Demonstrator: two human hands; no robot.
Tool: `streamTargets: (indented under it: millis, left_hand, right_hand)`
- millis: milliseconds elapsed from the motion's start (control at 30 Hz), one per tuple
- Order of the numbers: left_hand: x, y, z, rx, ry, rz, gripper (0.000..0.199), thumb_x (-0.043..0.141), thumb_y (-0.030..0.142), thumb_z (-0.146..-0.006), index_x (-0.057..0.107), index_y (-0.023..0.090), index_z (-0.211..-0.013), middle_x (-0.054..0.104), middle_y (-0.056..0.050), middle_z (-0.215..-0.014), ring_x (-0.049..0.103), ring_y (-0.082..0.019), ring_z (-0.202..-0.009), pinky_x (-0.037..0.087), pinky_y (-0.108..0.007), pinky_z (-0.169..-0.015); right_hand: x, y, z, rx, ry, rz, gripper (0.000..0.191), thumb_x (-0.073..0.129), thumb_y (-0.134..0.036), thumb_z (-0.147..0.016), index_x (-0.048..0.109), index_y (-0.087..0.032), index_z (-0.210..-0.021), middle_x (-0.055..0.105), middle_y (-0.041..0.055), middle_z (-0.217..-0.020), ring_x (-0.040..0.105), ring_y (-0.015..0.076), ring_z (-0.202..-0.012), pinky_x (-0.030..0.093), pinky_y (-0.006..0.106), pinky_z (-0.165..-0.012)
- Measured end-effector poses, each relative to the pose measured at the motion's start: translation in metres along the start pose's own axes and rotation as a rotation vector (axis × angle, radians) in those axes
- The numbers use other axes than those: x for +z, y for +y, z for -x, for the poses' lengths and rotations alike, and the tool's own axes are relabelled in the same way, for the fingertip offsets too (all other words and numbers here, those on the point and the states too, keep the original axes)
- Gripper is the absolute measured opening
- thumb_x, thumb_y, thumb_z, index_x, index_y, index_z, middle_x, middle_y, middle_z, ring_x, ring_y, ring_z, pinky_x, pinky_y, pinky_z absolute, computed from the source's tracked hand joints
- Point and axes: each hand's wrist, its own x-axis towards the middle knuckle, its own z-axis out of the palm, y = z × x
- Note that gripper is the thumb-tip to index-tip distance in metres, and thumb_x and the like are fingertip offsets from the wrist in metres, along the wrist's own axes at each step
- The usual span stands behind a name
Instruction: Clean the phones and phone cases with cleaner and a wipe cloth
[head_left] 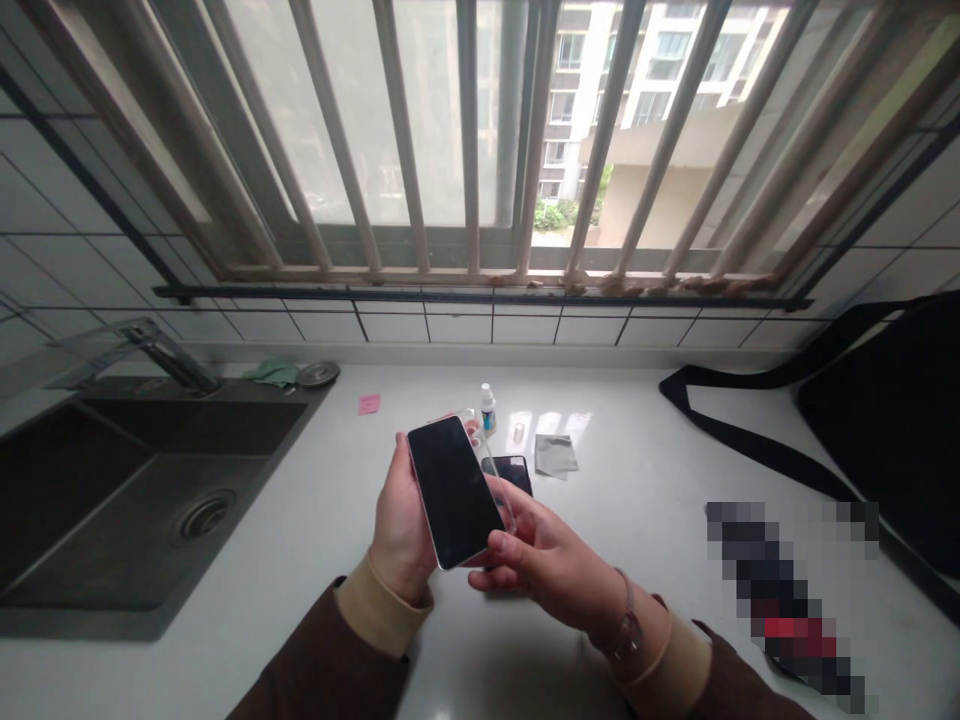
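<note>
A phone with a dark screen [454,492] is tilted up above the white counter. My left hand [401,515] grips its left side and lower back. At its lower right corner, my right hand [544,550] has its thumb against the phone. A clear case [495,475] shows behind the phone's right edge, with my right fingers on it. Another dark phone [513,470] lies on the counter beneath, partly hidden by my right hand. Just beyond them stands a small white bottle [488,412], with a small clear cap [518,432] and a grey cloth [556,454] to its right.
At the left is a dark sink [274,455] with a faucet [176,360], a green cloth [271,373] and a metal strainer [318,374]. A pink note [369,404] lies on the counter [300,560]. A black bag with a strap [885,400] is at the right, near a blurred-out patch.
</note>
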Motion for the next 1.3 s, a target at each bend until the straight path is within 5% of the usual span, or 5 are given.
streamTargets:
  millis: [167, 367, 567, 733, 1300]
  left_hand:
    - [0.000, 0.000, 0.004, -0.029, -0.041, 0.198, 0.068, 0.048, 0.070, -0.102, 0.053, 0.026, -0.153, 0.074, -0.015, -0.134, 0.072, -0.029, -0.122, 0.058, -0.044, -0.103]
    - [0.000, 0.000, 0.006, -0.043, 0.031, 0.193, 0.064, 0.052, 0.070, -0.100, 0.057, 0.028, -0.147, 0.078, -0.012, -0.118, 0.078, -0.025, -0.096, 0.062, -0.046, -0.094]
    - [-0.001, 0.001, 0.004, -0.025, 0.031, 0.135, 0.059, 0.055, 0.067, -0.100, 0.057, 0.029, -0.144, 0.079, -0.009, -0.113, 0.078, -0.024, -0.092, 0.064, -0.043, -0.088]
    - [0.002, -0.002, 0.003, 0.053, 0.040, 0.024, 0.060, 0.050, 0.067, -0.101, 0.059, 0.024, -0.142, 0.080, -0.012, -0.113, 0.078, -0.025, -0.095, 0.063, -0.045, -0.092]
    - [0.004, -0.002, 0.006, 0.059, -0.009, 0.040, 0.063, 0.046, 0.073, -0.101, 0.059, 0.026, -0.141, 0.079, -0.012, -0.112, 0.077, -0.026, -0.099, 0.063, -0.043, -0.091]
  right_hand:
    - [0.005, -0.003, 0.002, 0.069, -0.081, -0.018, 0.073, 0.084, -0.047, -0.092, 0.048, -0.031, -0.154, 0.069, 0.0099, -0.133, 0.076, 0.0268, -0.118, 0.060, 0.036, -0.094]
    - [0.007, -0.008, 0.001, 0.074, -0.099, 0.094, 0.084, 0.084, -0.052, -0.090, 0.040, -0.032, -0.160, 0.071, 0.0129, -0.135, 0.076, 0.0283, -0.119, 0.061, 0.039, -0.094]
    - [0.005, -0.001, -0.006, 0.044, -0.141, 0.133, 0.099, 0.094, -0.044, -0.081, 0.035, -0.022, -0.157, 0.076, 0.0035, -0.091, 0.077, 0.0183, -0.081, 0.061, 0.029, -0.072]
    - [0.000, 0.004, -0.005, 0.032, 0.002, 0.229, 0.091, 0.098, -0.039, -0.075, 0.044, -0.023, -0.146, 0.067, -0.0030, -0.089, 0.065, 0.0097, -0.058, 0.052, 0.021, -0.052]
    - [0.004, 0.004, -0.004, 0.021, 0.064, 0.282, 0.074, 0.095, -0.046, -0.078, 0.051, -0.020, -0.131, 0.060, -0.0082, -0.072, 0.051, 0.0056, -0.044, 0.039, 0.017, -0.039]
